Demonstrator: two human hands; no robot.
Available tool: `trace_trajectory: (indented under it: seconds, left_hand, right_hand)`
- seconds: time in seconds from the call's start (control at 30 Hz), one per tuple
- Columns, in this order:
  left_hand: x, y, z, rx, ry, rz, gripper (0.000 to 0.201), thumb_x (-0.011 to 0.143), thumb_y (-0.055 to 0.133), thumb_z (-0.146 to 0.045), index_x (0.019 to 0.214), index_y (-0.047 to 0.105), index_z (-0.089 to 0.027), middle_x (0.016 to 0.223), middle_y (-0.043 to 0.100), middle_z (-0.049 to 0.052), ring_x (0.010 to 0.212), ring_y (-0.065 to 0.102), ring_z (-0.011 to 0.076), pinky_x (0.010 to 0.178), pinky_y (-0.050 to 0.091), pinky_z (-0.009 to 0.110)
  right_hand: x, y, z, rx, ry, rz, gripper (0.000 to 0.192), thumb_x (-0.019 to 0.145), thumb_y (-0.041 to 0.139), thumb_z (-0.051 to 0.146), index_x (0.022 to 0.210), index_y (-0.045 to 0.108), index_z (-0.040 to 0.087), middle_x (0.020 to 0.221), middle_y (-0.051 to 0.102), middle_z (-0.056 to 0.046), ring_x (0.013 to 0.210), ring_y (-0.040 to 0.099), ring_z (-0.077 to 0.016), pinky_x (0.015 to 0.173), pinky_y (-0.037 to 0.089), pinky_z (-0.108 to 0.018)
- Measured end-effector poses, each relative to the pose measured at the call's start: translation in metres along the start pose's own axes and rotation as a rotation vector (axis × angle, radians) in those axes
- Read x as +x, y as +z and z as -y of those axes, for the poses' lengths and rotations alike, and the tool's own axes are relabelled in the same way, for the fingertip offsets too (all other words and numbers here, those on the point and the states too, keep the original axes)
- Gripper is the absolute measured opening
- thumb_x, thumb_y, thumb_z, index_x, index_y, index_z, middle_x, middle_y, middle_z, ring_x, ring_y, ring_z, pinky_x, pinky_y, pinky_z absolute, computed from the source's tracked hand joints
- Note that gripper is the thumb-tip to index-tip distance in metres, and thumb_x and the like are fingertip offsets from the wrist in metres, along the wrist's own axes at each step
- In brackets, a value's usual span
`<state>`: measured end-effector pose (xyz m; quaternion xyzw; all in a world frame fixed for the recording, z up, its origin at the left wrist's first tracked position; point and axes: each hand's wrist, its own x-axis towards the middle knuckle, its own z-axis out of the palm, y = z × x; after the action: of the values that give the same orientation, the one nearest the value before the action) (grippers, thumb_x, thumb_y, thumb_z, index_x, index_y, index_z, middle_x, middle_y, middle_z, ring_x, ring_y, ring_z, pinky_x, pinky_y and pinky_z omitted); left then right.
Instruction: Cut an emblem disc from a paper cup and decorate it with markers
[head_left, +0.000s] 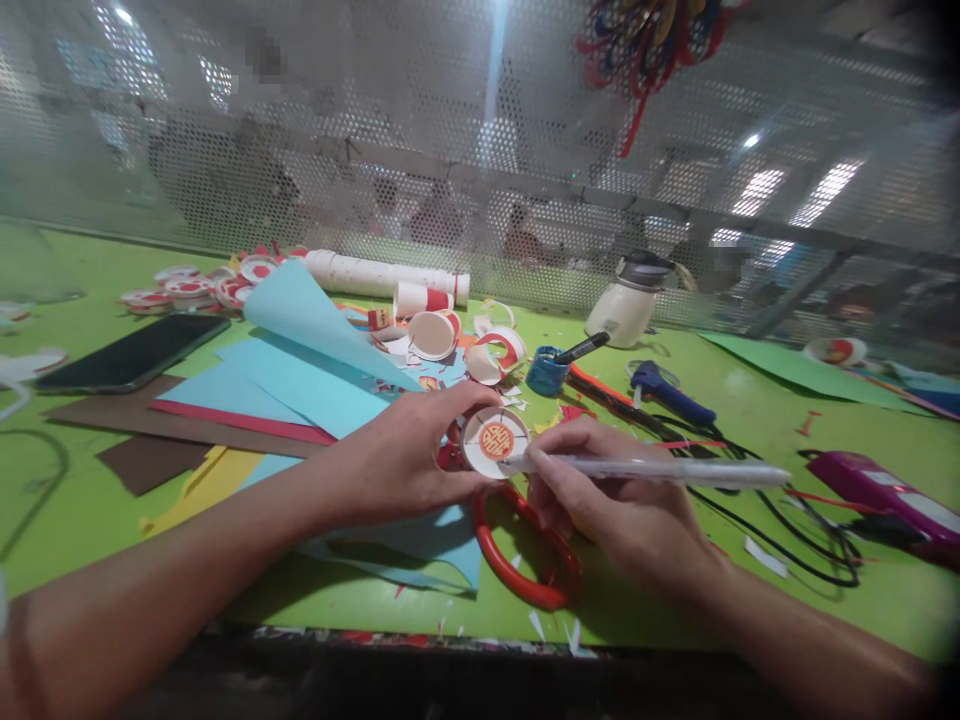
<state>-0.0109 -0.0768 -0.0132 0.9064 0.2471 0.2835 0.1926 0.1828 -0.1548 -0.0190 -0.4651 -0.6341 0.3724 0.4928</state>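
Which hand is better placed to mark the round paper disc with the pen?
Right. The right hand holds the pen, its tip at the disc. The left hand pins the disc.

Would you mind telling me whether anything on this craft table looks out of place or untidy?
Yes. Small paper scraps litter the green table near its front edge, and cut paper cups lie tipped on their sides behind the blue paper. The red scissors lie partly under the right hand.
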Motion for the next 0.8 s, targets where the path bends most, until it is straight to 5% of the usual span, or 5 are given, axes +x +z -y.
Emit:
trace_trajectory:
  seconds: [0.8]
  left_hand:
    - [-0.0012,-0.0009,0.0005,-0.01,0.022,-0.007,0.047,0.076,0.072,-0.032,0.116,0.054,-0.016,0.102,0.068,0.004,0.087,0.064,0.0178,0.074,0.048,0.028]
  right_hand:
    - [-0.0023,-0.0033,-0.0036,-0.175,-0.083,0.007,0.015,0.09,0.059,0.034,0.085,0.064,0.021,0.062,0.063,0.002,0.051,0.057,-0.0103,0.045,0.046,-0.023]
